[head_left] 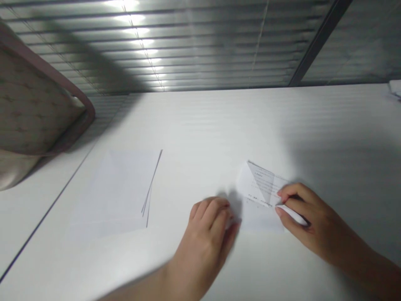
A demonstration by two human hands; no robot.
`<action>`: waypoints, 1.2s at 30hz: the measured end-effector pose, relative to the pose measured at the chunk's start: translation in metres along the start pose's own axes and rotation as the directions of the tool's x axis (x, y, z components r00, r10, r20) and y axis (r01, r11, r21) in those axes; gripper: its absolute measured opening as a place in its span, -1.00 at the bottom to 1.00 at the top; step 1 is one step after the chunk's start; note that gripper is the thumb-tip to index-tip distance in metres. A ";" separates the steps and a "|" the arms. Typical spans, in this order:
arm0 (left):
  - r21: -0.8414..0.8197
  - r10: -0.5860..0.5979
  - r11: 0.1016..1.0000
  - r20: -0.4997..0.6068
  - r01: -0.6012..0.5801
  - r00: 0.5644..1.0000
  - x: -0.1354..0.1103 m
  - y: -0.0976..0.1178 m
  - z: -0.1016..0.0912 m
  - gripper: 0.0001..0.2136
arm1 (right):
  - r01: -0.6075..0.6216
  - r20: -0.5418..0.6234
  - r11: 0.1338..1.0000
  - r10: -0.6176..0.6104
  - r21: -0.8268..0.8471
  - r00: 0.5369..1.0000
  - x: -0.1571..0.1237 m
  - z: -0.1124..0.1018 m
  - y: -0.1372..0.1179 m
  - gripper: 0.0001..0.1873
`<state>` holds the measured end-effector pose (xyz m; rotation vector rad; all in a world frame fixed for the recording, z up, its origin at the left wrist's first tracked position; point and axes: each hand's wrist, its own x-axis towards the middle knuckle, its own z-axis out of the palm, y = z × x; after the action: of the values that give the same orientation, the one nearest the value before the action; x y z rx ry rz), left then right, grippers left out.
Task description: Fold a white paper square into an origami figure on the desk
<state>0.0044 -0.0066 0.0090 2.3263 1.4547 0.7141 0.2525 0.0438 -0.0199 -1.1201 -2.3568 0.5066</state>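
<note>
A folded sheet of white paper (263,182) with printed lines and a triangular fold lies on the table, right of the middle. My right hand (310,221) is closed on its right side, and a white flap shows between the thumb and fingers. At the sheet's left edge is my left hand (208,234), its fingers curled and its thumb against the paper. A bit of white shows between that thumb and the fingers; the fingertips are partly hidden.
Several loose white sheets (115,188) lie on the left of the white table (200,129), their right edges fanned. A patterned bag (37,104) with a pinkish rim stands at the far left. Window blinds (200,42) run behind the table. A dark seam crosses the tabletop at left.
</note>
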 end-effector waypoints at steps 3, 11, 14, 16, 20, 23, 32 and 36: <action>0.141 0.266 0.950 0.093 -0.278 0.959 -0.003 0.010 0.001 -0.74 | 0.018 -0.024 1.000 -0.018 0.002 1.000 0.000 0.001 0.001 -0.91; 0.500 0.268 0.810 0.149 -0.306 0.952 -0.028 0.044 0.033 -0.71 | 0.033 -0.050 0.999 -0.033 -0.003 0.998 0.004 0.000 0.003 -0.91; 0.572 0.191 0.785 0.143 -0.239 0.971 -0.036 0.053 0.040 -0.61 | 0.031 -0.049 0.999 -0.032 -0.011 0.998 0.005 0.000 0.001 -0.91; 0.565 0.147 0.800 0.143 -0.203 0.979 -0.039 0.056 0.040 -0.53 | 0.029 -0.044 1.000 -0.029 -0.006 0.999 0.005 0.000 0.001 -0.92; 0.547 0.090 0.821 0.157 -0.163 0.983 -0.039 0.056 0.036 -0.38 | 0.026 -0.042 1.000 -0.026 0.001 0.999 0.004 0.000 0.003 -0.92; 0.537 0.090 0.826 0.177 -0.173 0.980 -0.041 0.052 0.034 -0.35 | 0.030 -0.052 1.000 -0.030 -0.001 0.998 0.004 0.000 0.004 -0.91; 0.470 0.068 0.869 0.197 -0.155 0.978 -0.044 0.046 0.027 -0.35 | 0.044 -0.050 0.999 -0.044 -0.002 0.998 0.001 0.003 0.007 -0.92; 0.460 0.042 0.882 0.152 -0.108 0.988 -0.042 0.045 0.022 -0.36 | 0.053 -0.052 0.999 -0.053 0.005 0.997 0.001 0.003 0.007 -0.92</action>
<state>0.0351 -0.0643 0.0025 2.7337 1.6201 0.2205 0.2548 0.0481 -0.0257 -1.0520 -2.3320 0.4602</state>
